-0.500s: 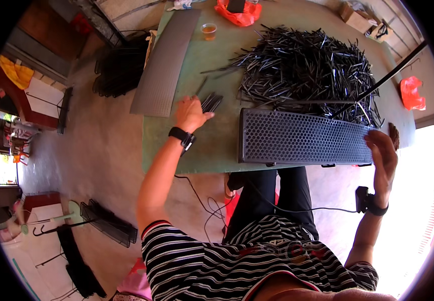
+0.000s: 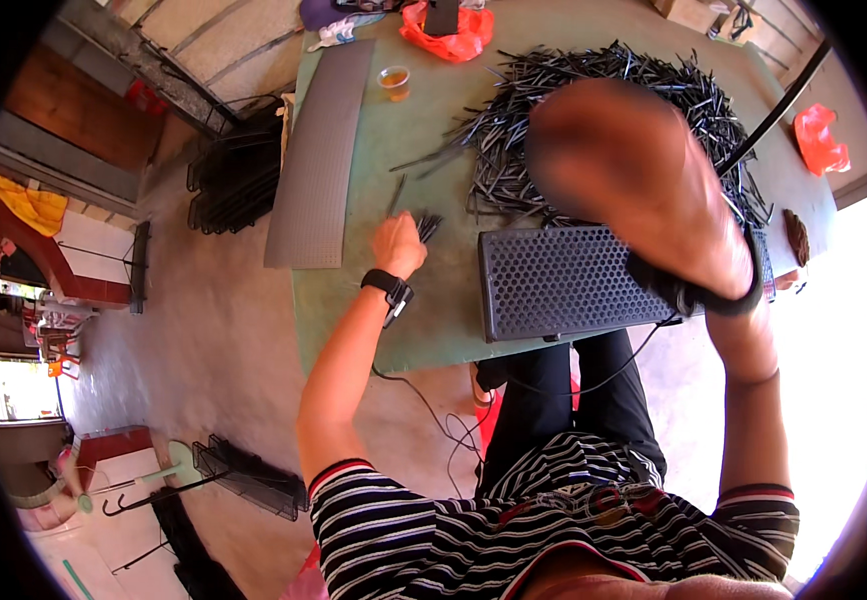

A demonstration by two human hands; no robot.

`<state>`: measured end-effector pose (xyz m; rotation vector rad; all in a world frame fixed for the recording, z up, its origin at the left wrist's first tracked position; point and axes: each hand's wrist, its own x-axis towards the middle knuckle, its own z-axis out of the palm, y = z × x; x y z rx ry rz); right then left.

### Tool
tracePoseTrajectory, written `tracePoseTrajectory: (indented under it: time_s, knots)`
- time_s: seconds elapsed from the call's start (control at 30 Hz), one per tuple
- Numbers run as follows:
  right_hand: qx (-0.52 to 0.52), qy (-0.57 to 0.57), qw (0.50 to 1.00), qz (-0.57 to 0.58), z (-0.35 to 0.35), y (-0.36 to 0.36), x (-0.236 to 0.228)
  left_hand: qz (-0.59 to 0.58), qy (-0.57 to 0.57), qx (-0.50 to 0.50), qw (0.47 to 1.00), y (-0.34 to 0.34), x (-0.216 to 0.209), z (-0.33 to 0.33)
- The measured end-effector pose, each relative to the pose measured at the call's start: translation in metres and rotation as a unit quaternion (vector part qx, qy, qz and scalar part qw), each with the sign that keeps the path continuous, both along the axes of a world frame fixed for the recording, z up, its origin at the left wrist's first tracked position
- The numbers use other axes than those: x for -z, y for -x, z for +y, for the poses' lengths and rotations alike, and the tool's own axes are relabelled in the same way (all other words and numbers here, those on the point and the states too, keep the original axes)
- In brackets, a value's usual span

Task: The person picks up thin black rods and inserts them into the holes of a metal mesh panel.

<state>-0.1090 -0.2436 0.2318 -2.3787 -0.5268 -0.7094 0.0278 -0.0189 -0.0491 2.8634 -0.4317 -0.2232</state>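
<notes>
My left hand (image 2: 399, 246) rests on the green table (image 2: 433, 310), fingers curled closed at a small bundle of thin black strips (image 2: 431, 228) whose ends stick out past it. My right hand (image 2: 643, 170) is raised close to the camera and smeared, so its fingers cannot be read. It covers part of a large heap of black strips (image 2: 513, 130) and the right part of a long black box (image 2: 553, 285) with a honeycomb of holes. That box lies along the table's near edge.
A long grey perforated sheet (image 2: 318, 170) lies on the table's left side. Beyond are a cup of amber drink (image 2: 394, 84) and a red plastic bag (image 2: 445, 40). A black pole (image 2: 778, 105) slants over the right side. A black cable (image 2: 433, 400) hangs below the near edge.
My right hand has risen from the box's right end toward the camera, over the heap. My left hand has curled in at the small bundle. The whole view has shifted slightly.
</notes>
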Motion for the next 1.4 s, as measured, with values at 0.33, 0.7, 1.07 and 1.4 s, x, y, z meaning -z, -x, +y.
tracePoseTrajectory:
  time_s: [0.33, 0.7, 1.07, 1.4]
  knots:
    - [0.035, 0.162, 0.977, 0.134, 0.024, -0.164, 0.033, 0.049, 0.007, -0.02, 0.999, 0.01, -0.024, -0.012]
    - [0.034, 0.281, 0.89, 0.356, 0.054, -0.229, 0.189, 0.012, 0.038, 0.014, 0.999, 0.023, -0.015, -0.006]
    - [-0.061, 0.285, 0.901, 0.322, 0.066, -0.244, 0.249, 0.317, 0.491, -0.196, 0.787, 0.012, -0.009, 0.025]
    - [-0.103, 0.303, 0.883, 0.342, 0.075, -0.248, 0.268, 0.271, 0.468, -0.227, 0.81, -0.002, -0.039, 0.05]
